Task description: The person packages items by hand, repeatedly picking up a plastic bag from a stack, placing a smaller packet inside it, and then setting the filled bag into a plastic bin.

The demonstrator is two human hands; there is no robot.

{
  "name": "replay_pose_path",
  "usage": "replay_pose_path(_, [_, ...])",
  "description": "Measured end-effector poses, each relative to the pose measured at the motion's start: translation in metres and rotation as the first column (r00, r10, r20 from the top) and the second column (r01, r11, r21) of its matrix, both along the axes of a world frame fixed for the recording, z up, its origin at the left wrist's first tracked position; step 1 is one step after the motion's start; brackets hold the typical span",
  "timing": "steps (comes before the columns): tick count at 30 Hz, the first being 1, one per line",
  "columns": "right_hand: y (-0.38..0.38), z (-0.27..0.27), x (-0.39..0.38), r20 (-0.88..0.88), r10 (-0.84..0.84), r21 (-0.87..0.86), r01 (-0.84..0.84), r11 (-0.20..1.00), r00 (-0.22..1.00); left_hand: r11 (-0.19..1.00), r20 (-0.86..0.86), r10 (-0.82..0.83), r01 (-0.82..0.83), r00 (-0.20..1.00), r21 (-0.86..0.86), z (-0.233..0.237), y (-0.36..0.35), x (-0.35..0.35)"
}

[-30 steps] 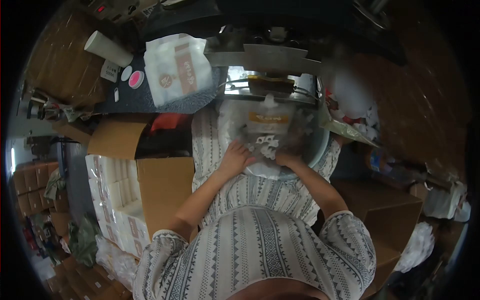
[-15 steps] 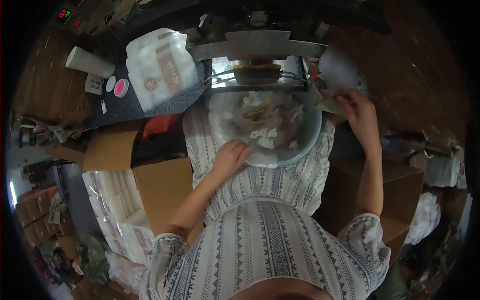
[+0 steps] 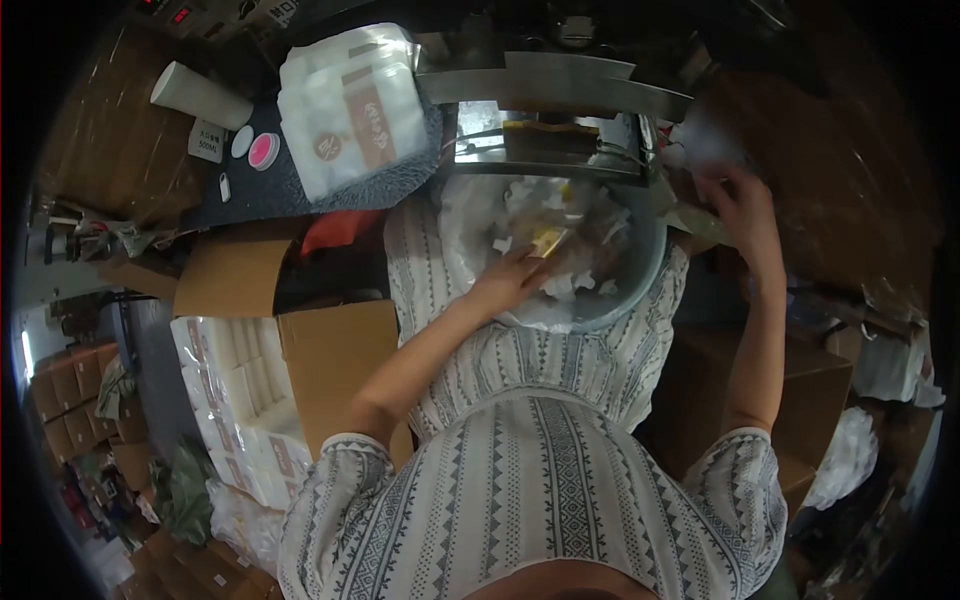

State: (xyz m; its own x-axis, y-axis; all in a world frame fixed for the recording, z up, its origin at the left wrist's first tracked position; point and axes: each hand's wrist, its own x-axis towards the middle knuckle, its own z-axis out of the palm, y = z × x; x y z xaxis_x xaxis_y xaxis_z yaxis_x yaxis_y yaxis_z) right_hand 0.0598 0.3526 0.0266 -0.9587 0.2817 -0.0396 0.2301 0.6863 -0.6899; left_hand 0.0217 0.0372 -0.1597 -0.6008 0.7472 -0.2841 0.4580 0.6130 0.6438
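My left hand (image 3: 505, 284) reaches over the plastic-lined basin (image 3: 652, 262) on my lap, its fingers closed at a small yellow piece (image 3: 547, 240). White and clear plastic scraps (image 3: 570, 284) fill the basin around it. My right hand (image 3: 745, 212) is to the right of the metal machine (image 3: 560, 78), its fingers pinched at the edge of blurred, pale clear plastic (image 3: 708, 145). What exactly lies between those fingertips is hard to make out.
White packages with brown labels (image 3: 350, 115) lie on a dark cloth at the left, near a white cup (image 3: 200, 95) and a pink round tin (image 3: 264, 151). An open carton (image 3: 340, 370) of similar packages stands lower left. Another carton (image 3: 800, 400) is at the right.
My left hand has moved from the basin's near left edge inward to the yellow piece. My right hand stays at the pale plastic. The whole view has shifted slightly.
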Motion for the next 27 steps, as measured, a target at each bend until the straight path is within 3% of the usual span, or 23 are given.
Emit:
replay_pose_path(1, [-0.001, 0.004, 0.004, -0.031, -0.052, -0.04, 0.051, 0.998, 0.998, 0.967, 0.037, 0.037, -0.045, 0.999, 0.25, 0.019, -0.013, -0.002])
replay_pose_path(3, [-0.006, 0.009, 0.007, -0.06, -0.1, -0.086, 0.095, 0.992, 0.993, 0.85, -0.278, 0.263, -0.085, 0.924, 0.52, 0.064, -0.039, -0.03])
replay_pose_path(5, [-0.012, 0.013, 0.01, -0.142, -0.157, -0.242, 0.12, 0.963, 0.977, 0.822, -0.598, 0.552, -0.262, 0.581, 0.505, 0.121, -0.06, -0.074])
replay_pose_path(7, [-0.021, 0.022, 0.009, -0.147, -0.179, -0.256, 0.137, 0.957, 0.973, 0.867, -0.772, 0.48, -0.357, 0.416, 0.347, 0.124, -0.074, -0.119])
replay_pose_path(8, [-0.024, 0.026, 0.008, -0.159, -0.208, -0.275, 0.159, 0.948, 0.965, 0.864, -0.772, 0.486, -0.36, 0.41, 0.352, 0.119, -0.074, -0.116])
replay_pose_path(10, [-0.024, 0.028, 0.01, -0.187, -0.182, -0.237, 0.136, 0.962, 0.965, 0.943, -0.845, 0.231, -0.323, 0.483, 0.074, 0.105, -0.074, -0.102])
replay_pose_path(11, [-0.025, 0.028, 0.011, -0.209, -0.167, -0.205, 0.124, 0.971, 0.964, 0.944, -0.846, 0.228, -0.323, 0.482, 0.07, 0.105, -0.079, -0.096])
replay_pose_path(12, [-0.027, 0.026, 0.012, -0.205, -0.168, -0.209, 0.125, 0.97, 0.964, 0.942, -0.817, 0.263, -0.319, 0.513, 0.103, 0.107, -0.084, -0.086])
replay_pose_path(14, [-0.029, 0.024, 0.014, -0.229, -0.012, -0.147, -0.023, 0.989, 0.973, 0.938, -0.784, 0.299, -0.32, 0.544, 0.136, 0.111, -0.089, -0.068])
replay_pose_path(16, [-0.044, 0.027, 0.008, -0.203, 0.04, -0.193, -0.08, 0.978, 0.978, 0.813, -0.561, 0.567, -0.521, 0.604, 0.26, 0.12, -0.091, -0.056])
replay_pose_path(17, [-0.056, 0.028, 0.004, -0.177, 0.088, -0.244, -0.13, 0.961, 0.98, 0.811, -0.562, 0.568, -0.525, 0.601, 0.257, 0.126, -0.087, -0.049])
replay_pose_path(19, [-0.082, 0.033, -0.003, -0.201, 0.183, -0.231, -0.228, 0.946, 0.962, 0.812, -0.634, 0.582, -0.402, 0.509, 0.423, 0.143, -0.068, -0.034])
replay_pose_path(21, [-0.102, 0.033, -0.009, -0.222, 0.269, -0.211, -0.315, 0.925, 0.937, 0.824, -0.61, 0.566, -0.373, 0.554, 0.427, 0.157, -0.055, -0.023])
replay_pose_path(23, [-0.114, 0.024, -0.018, -0.442, 0.443, 0.177, -0.409, 0.895, 0.78, 0.834, -0.585, 0.547, -0.333, 0.598, 0.44, 0.167, -0.046, -0.017])
replay_pose_path(27, [-0.117, 0.03, -0.025, -0.416, 0.572, 0.279, -0.499, 0.82, 0.707, 0.895, -0.506, 0.413, -0.232, 0.757, 0.381, 0.168, -0.035, -0.01])
